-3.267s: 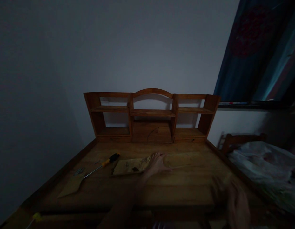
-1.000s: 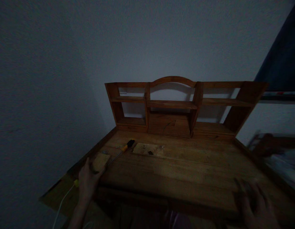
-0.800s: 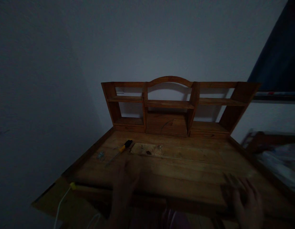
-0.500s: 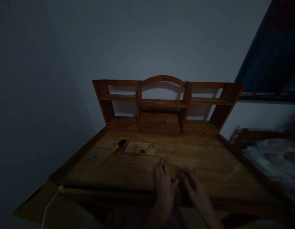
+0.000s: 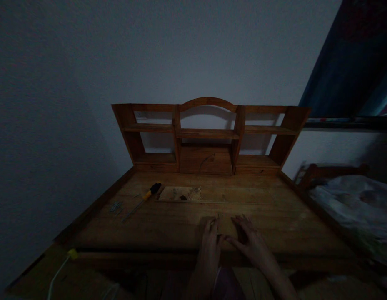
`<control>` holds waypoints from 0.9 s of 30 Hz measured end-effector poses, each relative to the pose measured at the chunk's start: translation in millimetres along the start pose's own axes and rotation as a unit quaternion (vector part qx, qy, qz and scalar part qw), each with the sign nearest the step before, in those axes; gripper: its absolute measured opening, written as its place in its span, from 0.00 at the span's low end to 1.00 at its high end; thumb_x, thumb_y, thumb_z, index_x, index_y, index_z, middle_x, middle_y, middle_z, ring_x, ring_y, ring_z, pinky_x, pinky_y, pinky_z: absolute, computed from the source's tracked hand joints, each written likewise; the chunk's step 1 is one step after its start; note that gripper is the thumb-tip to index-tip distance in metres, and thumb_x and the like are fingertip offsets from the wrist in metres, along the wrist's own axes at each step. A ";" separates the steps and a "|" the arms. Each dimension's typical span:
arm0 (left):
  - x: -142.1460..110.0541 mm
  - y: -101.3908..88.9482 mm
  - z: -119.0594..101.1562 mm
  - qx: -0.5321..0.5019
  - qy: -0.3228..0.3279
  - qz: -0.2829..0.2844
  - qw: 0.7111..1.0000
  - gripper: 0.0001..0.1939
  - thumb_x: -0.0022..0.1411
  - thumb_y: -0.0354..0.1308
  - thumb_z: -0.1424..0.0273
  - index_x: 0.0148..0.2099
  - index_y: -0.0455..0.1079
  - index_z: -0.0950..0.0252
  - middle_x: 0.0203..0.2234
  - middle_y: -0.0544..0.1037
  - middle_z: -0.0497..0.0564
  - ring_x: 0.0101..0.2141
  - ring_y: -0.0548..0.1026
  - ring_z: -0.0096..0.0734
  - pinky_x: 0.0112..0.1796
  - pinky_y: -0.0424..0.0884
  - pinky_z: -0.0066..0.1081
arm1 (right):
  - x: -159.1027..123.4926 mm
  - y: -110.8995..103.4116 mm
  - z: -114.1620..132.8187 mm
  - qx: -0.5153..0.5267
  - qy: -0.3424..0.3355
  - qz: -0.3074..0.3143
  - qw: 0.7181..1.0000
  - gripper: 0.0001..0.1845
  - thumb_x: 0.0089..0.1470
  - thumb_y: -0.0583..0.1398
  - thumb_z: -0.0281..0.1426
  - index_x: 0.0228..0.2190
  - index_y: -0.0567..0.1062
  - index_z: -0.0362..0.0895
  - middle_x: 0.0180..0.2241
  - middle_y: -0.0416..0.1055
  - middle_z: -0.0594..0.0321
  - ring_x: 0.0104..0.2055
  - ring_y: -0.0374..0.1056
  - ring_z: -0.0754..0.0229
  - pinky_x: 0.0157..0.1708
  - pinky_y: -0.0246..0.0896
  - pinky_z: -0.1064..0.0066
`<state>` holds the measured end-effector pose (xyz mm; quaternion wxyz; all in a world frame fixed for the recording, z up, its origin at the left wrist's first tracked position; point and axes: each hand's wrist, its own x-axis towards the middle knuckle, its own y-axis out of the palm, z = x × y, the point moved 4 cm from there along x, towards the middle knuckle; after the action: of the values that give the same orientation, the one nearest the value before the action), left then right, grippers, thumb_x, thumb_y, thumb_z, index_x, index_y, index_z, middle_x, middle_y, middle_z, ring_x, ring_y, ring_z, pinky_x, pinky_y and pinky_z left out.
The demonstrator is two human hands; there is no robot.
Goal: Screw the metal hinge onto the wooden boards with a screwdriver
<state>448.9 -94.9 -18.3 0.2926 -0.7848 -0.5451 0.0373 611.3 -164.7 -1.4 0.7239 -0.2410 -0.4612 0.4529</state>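
Observation:
My left hand (image 5: 209, 245) is low over the front of the wooden desk, fingers pointing forward and curled at the tips. Facing it, my right hand (image 5: 250, 239) has its fingers bent and its thumb reaching towards the left thumb. Between them is a flat tan piece (image 5: 227, 226), close in colour to the desktop; the hands grip its two sides. Dim light hides its exact kind. Further left lies a screwdriver (image 5: 146, 196) with a yellow and black handle, beside a small pile of metal hardware (image 5: 116, 206).
A shallow rectangular recess (image 5: 168, 193) with debris in it sits in the desktop (image 5: 262, 196). Wooden shelves (image 5: 208, 133) stand along the back against the wall. At the front left corner hangs a white cord (image 5: 57, 273) with a yellow end. Plastic-covered bedding (image 5: 352, 200) is at right.
My hands have turned and spread slightly around the flat tan piece, the right hand's fingers further apart from the left's. The view has shifted a little to the right.

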 end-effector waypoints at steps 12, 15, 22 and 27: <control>28.0 -35.7 -8.0 0.015 0.070 -0.051 0.996 0.17 0.55 0.54 0.81 0.46 0.72 0.63 0.46 0.72 0.55 0.48 0.72 0.38 0.51 0.70 0.38 | 28.8 8.3 17.3 0.031 -0.021 -0.003 0.999 0.21 0.58 0.59 0.34 0.53 0.69 0.49 0.54 0.70 0.56 0.61 0.61 0.49 0.62 0.52 0.49; 30.8 -44.3 -3.0 0.024 0.065 -0.050 0.996 0.15 0.56 0.55 0.80 0.45 0.73 0.63 0.44 0.73 0.54 0.46 0.73 0.37 0.49 0.71 0.37 | 27.0 9.0 19.2 0.029 -0.019 -0.017 0.999 0.20 0.58 0.59 0.33 0.52 0.70 0.49 0.53 0.71 0.57 0.60 0.62 0.50 0.62 0.52 0.48; 37.7 -43.9 -14.7 0.128 0.050 0.011 0.990 0.06 0.57 0.58 0.76 0.35 0.75 0.63 0.35 0.78 0.52 0.42 0.73 0.40 0.48 0.65 0.41 | 24.3 13.4 16.0 0.004 -0.029 -0.049 0.998 0.21 0.58 0.58 0.34 0.53 0.70 0.45 0.55 0.69 0.50 0.59 0.63 0.47 0.61 0.54 0.45; 41.2 -34.2 -21.6 0.148 0.067 0.006 0.987 0.06 0.58 0.59 0.76 0.37 0.76 0.62 0.36 0.78 0.51 0.43 0.72 0.40 0.48 0.61 0.40 | 24.7 13.1 10.4 -0.007 -0.028 -0.061 0.998 0.18 0.59 0.56 0.33 0.51 0.71 0.45 0.54 0.70 0.50 0.58 0.64 0.47 0.60 0.54 0.44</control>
<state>445.2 -59.8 27.3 0.4409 -0.7370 -0.5080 0.0667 600.4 -137.5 4.5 0.7355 -0.2047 -0.4983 0.4108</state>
